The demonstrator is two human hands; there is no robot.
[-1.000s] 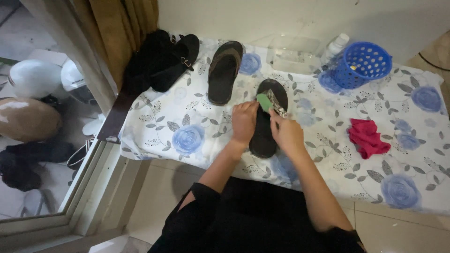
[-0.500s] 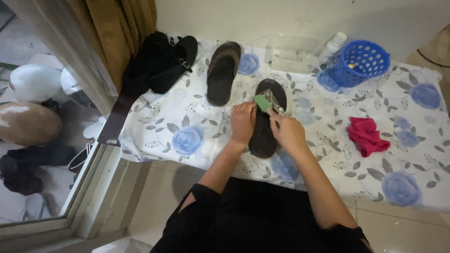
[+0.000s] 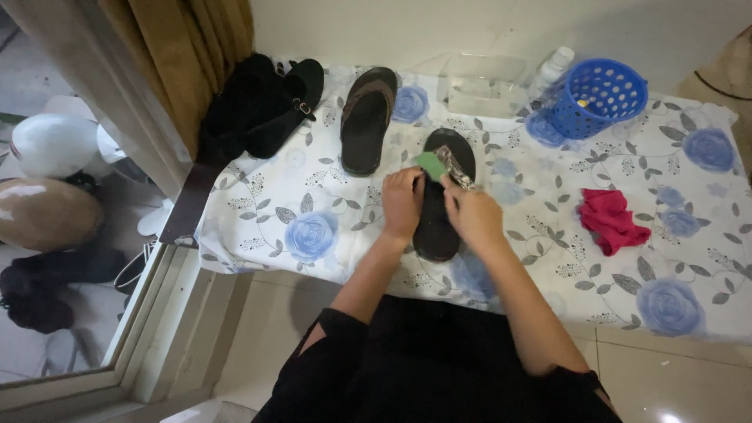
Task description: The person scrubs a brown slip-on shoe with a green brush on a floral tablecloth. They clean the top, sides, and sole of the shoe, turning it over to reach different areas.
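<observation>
The step in hand looks like scrubbing a sandal. A black sandal [image 3: 439, 205] lies on the flowered cloth [image 3: 313, 204], near its front edge and about midway along it, toe toward the wall. The left hand [image 3: 403, 202] is closed on a green sponge [image 3: 431, 164] and presses it to the upper part of the sole, beside the strap [image 3: 458, 168]. The right hand [image 3: 474, 215] rests on the sandal's right side with fingers curled at the strap, seemingly pinching it to steady the shoe; how firm that grip is cannot be told.

A brown sandal [image 3: 366, 117] lies apart, nearer the back edge. Dark shoes [image 3: 262, 106] sit at the back left corner. A blue basket [image 3: 597, 95] and a clear tray [image 3: 484, 84] stand along the back edge, a red rag [image 3: 611, 221] toward the right.

By my reading, the next move calls for holding the strap clear while the sponge works the sole beneath it, with the shoe kept from sliding on the cloth
</observation>
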